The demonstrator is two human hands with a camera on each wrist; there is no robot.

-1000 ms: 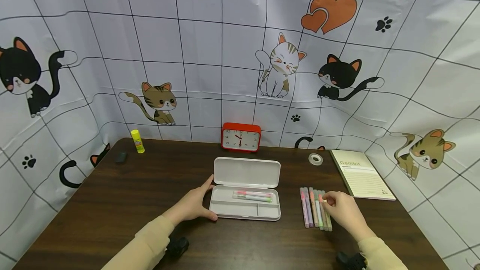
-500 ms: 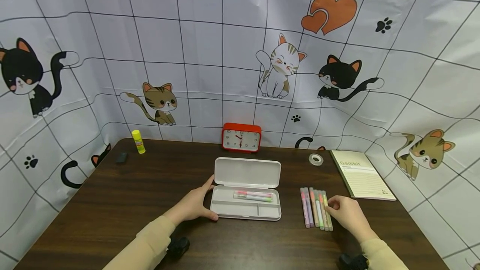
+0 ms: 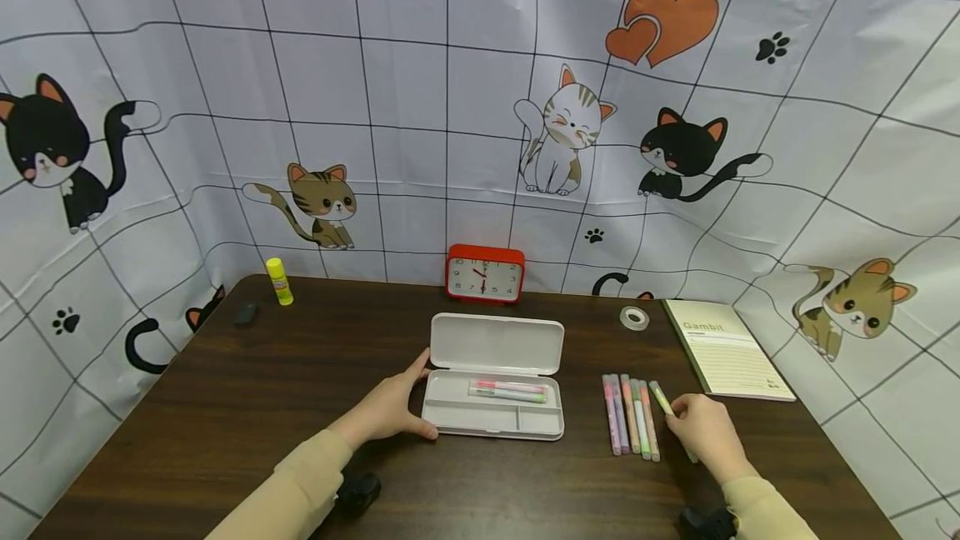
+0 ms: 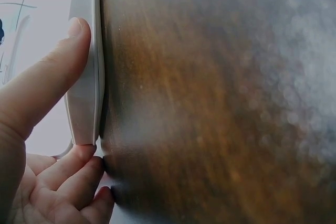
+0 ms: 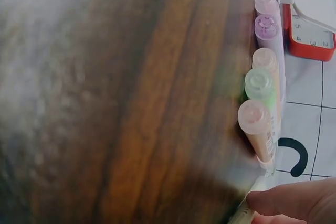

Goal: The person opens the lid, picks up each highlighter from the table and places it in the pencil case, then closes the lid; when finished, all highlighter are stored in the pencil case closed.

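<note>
An open white pencil case lies in the middle of the table, with pink and green highlighter pens in its back compartment. My left hand holds the case's left end, thumb on the front wall and fingers bent at the side in the left wrist view. Between thumb and fingers, my right hand pinches a yellow highlighter pen, slanted and partly covered by the hand. Just left of it, several pastel highlighter pens lie in a row, their ends visible in the right wrist view.
Behind the case stands a red clock. A tape roll and a notebook lie at the back right. At the back left are a yellow glue stick and a small dark block. A cat-print sheet hangs behind the table.
My right hand has moved slightly right, drawing the yellow highlighter pen away from the row and turning it aslant. My left hand stays on the pencil case.
</note>
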